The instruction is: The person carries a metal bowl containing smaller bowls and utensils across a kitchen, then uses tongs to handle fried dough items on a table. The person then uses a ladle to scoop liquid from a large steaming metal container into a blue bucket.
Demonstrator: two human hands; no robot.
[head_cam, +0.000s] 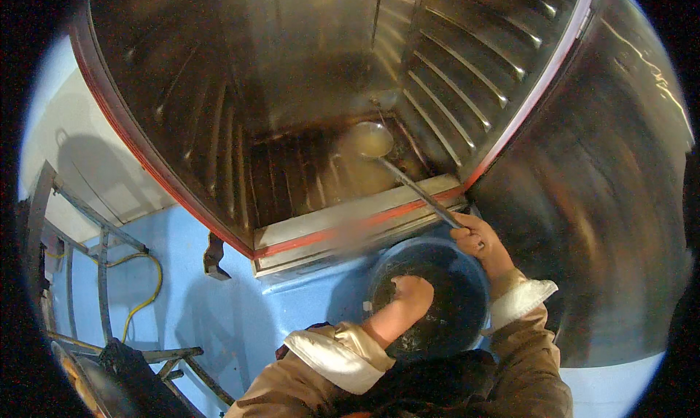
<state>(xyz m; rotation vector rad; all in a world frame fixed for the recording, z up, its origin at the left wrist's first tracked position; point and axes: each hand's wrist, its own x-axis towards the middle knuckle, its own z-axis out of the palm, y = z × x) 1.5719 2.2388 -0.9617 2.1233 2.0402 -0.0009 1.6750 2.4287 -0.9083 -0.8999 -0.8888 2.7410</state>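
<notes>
My right hand grips the end of a long metal handle belonging to a ladle. The round bowl of this ladle reaches over the threshold into a stainless steel cabinet, above its dark, wet-looking bottom. A dark round tub stands on the floor just outside the cabinet, below my right hand. My left hand reaches over the tub's opening, its fingers out of sight, so I cannot tell whether it holds anything. The tub's inside is dark, with pale specks.
Ribbed rails line the cabinet's walls, and a red seal edges its opening. The metal door stands open at right. Left, a metal frame and yellow hose occupy the blue floor. A metal bracket juts out nearby.
</notes>
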